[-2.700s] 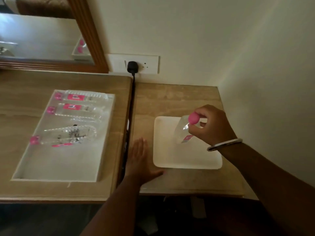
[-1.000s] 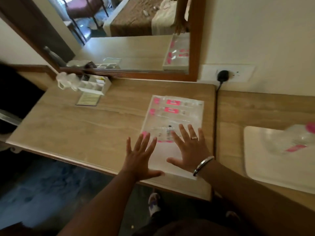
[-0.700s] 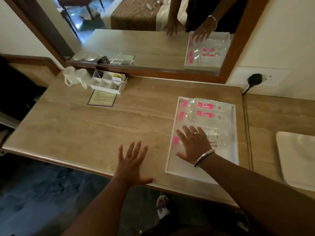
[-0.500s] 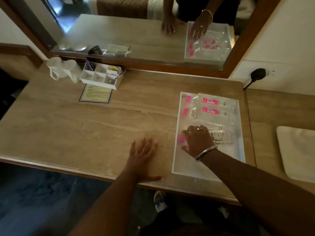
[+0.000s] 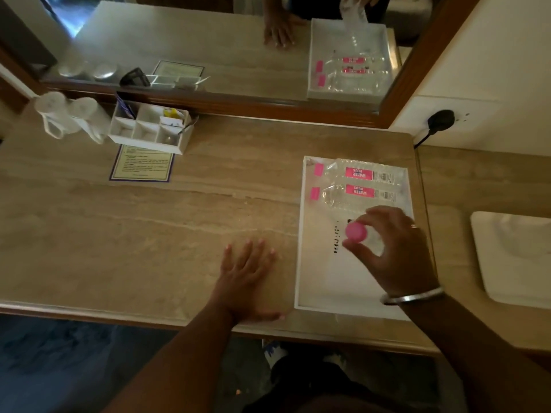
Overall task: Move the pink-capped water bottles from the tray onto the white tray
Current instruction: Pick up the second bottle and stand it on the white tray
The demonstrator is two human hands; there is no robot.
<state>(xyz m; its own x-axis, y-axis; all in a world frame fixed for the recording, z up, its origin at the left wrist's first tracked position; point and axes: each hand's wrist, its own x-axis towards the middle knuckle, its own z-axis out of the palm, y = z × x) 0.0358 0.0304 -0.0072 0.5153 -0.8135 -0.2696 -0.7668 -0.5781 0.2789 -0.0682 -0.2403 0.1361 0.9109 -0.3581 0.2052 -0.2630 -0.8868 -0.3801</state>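
Beige stone-look desk [image 5: 149, 228] under a mirror carries a clear tray [image 5: 301, 234], above which the right hand [image 5: 393, 248] grips a pink-capped bottle [image 5: 356, 232] near its cap. Two more bottles [image 5: 357, 183] lie along the tray's far end. Beside the tray, the left hand [image 5: 247, 272] rests flat with fingers spread, and the white tray [image 5: 489, 263] sits well apart at right.

Dim, warm indoor light, soft overall blur, wide-angle bending at edges

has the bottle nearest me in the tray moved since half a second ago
Yes. The bottle was lying flat; now the right hand has lifted it off the clear tray, cap up.
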